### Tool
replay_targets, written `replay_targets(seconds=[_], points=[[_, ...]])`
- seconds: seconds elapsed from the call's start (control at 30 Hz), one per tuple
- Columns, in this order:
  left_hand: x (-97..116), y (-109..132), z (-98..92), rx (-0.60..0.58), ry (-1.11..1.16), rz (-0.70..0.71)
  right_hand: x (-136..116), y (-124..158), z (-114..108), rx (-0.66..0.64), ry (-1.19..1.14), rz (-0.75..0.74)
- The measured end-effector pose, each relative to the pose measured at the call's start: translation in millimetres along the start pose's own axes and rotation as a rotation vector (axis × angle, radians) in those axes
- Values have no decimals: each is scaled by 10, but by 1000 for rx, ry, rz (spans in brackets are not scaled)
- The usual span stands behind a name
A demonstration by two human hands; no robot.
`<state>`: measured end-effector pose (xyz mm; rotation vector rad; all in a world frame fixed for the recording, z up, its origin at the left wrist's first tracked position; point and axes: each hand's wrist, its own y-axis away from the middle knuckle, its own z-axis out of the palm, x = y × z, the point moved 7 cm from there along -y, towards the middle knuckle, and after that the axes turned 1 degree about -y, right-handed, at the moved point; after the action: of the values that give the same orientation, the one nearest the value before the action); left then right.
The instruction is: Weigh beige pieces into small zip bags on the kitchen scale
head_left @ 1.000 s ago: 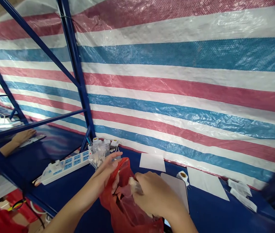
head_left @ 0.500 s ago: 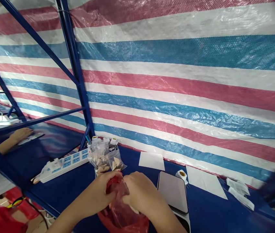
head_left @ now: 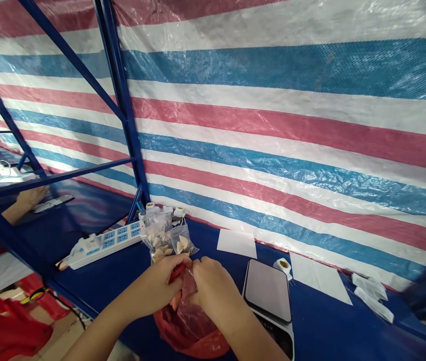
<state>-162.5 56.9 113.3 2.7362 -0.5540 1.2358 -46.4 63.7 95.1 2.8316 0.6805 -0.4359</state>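
A red plastic bag [head_left: 193, 341] lies bunched on the blue table in front of me. My left hand [head_left: 169, 278] is closed at its upper left, with crumpled red plastic showing between thumb and fingers. Beside it, my right hand [head_left: 208, 283] is closed with the fingers curled. A clear plastic bag [head_left: 190, 291] seems to hang from the right fingers over the red one; its lower part is hard to make out. An orange-pink piece [head_left: 176, 301] shows below the left thumb. Just beyond my hands are clear bags of pale, pointed pieces [head_left: 160, 240].
A kitchen scale [head_left: 267, 291] stands right of my hands. Behind it are a white tape roll [head_left: 282, 265] and paper sheets [head_left: 320, 277]. White packets [head_left: 373, 296] lie far right. Left is a power strip [head_left: 105, 243]. Beyond the blue frame [head_left: 122, 100], another person's hand [head_left: 30, 198] rests.
My view has tilted down slightly, so more of the scale shows. Both hands have stayed together at the red bag, with the right fingers slightly shifted.
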Motion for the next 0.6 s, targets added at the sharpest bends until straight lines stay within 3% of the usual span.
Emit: replay_targets(seconds=[0.23, 0.43, 0.6], points=[[-101, -26, 60, 8, 18, -37, 83, 144, -140, 35, -121, -128], [-118, 6, 18, 30, 40, 16, 258, 344, -351, -40, -283, -142], [-149, 53, -7, -11, 10, 12, 139, 360, -404, 64, -278, -167]])
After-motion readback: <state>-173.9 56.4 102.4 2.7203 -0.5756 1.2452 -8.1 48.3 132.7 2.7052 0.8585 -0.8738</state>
